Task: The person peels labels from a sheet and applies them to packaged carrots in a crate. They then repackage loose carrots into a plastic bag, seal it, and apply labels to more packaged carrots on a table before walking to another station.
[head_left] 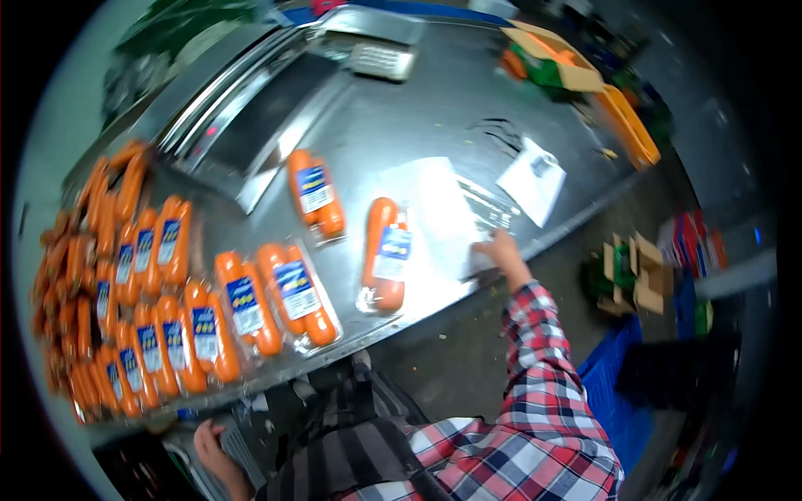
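My right hand (501,253) is at the front edge of the steel table (368,117), beside white paper sheets (430,213); its fingers are blurred. Left of the papers lies a wrapped pack of carrots (387,255) with a blue and white label. Another carrot pack (316,196) rests farther back, near the black-topped machine. My left hand (209,442) hangs low, below the table's front edge, with its fingers partly curled and apart and nothing in them. Many labelled carrot packs (173,338) stand in rows at the left, with loose carrots (71,275) heaped beyond them.
A wrapping machine (263,117) and a keypad unit (383,60) occupy the table's back left. A crumpled white bag (532,179) lies right of the papers. Cardboard box (576,75) and orange crate (631,125) are at the back right; another open box (652,275) stands beyond the table.
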### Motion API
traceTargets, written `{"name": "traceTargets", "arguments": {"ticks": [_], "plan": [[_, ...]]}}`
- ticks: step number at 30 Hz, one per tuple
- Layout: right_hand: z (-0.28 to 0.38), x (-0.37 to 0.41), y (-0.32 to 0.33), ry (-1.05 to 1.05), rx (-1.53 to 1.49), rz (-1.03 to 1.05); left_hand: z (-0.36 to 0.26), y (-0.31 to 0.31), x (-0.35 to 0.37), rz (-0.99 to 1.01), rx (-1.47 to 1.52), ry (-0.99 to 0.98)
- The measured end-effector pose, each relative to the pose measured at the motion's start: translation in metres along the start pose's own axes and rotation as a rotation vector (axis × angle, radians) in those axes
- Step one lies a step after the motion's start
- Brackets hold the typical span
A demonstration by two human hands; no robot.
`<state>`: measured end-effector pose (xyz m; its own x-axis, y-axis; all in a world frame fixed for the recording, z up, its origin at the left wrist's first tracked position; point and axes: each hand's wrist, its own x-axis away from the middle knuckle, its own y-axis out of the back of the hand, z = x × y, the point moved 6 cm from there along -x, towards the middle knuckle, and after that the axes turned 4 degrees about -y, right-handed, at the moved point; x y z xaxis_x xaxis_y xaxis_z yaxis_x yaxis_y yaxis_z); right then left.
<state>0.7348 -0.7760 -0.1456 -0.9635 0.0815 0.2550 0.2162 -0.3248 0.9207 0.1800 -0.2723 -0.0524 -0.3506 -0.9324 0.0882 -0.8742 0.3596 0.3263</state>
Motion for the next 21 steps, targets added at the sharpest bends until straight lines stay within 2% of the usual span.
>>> {"name": "traceTargets", "arguments": {"ticks": [1, 2, 3, 4, 5, 6, 7, 8, 9, 10, 12, 15, 16, 17, 19, 20, 21], "plan": [[0.000, -0.007, 0.003, -0.059, 0.032, 0.135, 0.003, -0.007, 0.010, 0.023, 0.042, 0.022], [-0.016, -0.023, -0.002, -0.022, -0.163, 0.162, 0.007, -0.016, 0.018, 0.063, 0.196, 0.058], [-0.034, -0.037, -0.007, 0.013, -0.358, 0.197, 0.012, -0.021, 0.025, 0.091, 0.204, 0.109], [0.000, -0.007, 0.025, 0.024, -0.604, 0.315, 0.009, -0.033, 0.032, 0.163, 0.120, 0.075], [0.023, 0.013, 0.039, 0.125, -0.588, 0.340, 0.001, -0.039, 0.036, 0.198, 0.139, 0.159], [0.019, -0.001, 0.039, 0.228, -0.502, 0.160, -0.004, -0.042, 0.039, 0.237, 0.086, 0.199], [0.008, -0.009, 0.040, 0.227, -0.538, 0.162, 0.016, -0.044, 0.043, 0.234, 0.323, 0.284], [-0.008, -0.034, 0.043, 0.238, -0.464, 0.140, 0.008, -0.042, 0.044, 0.266, 0.287, 0.317], [0.034, 0.004, 0.063, 0.093, -0.623, 0.078, 0.007, -0.036, 0.050, 0.286, 0.349, 0.292], [0.049, -0.004, 0.079, 0.410, -0.621, 0.026, 0.008, -0.032, 0.054, 0.329, 0.421, 0.257], [0.151, 0.114, 0.121, 0.562, -0.694, 0.031, 0.002, -0.023, 0.069, 0.426, 0.512, 0.249], [0.254, 0.244, 0.109, 1.082, -0.298, -0.221, -0.015, -0.014, 0.095, 0.575, 0.660, 0.221], [0.285, 0.298, 0.080, 1.127, -0.258, -0.126, -0.022, -0.016, 0.102, 0.584, 0.692, 0.144], [0.315, 0.359, 0.053, 1.085, -0.276, 0.161, -0.030, -0.006, 0.106, 0.553, 0.734, 0.075], [0.339, 0.461, -0.019, 1.472, -0.125, 0.342, -0.034, 0.015, 0.114, 0.465, 0.820, 0.010], [0.345, 0.530, -0.037, 1.569, 0.047, 0.516, -0.031, 0.027, 0.118, 0.409, 0.865, 0.012], [0.350, 0.592, -0.051, 1.716, 0.025, 0.784, -0.027, 0.043, 0.121, 0.356, 0.906, 0.012]]}}
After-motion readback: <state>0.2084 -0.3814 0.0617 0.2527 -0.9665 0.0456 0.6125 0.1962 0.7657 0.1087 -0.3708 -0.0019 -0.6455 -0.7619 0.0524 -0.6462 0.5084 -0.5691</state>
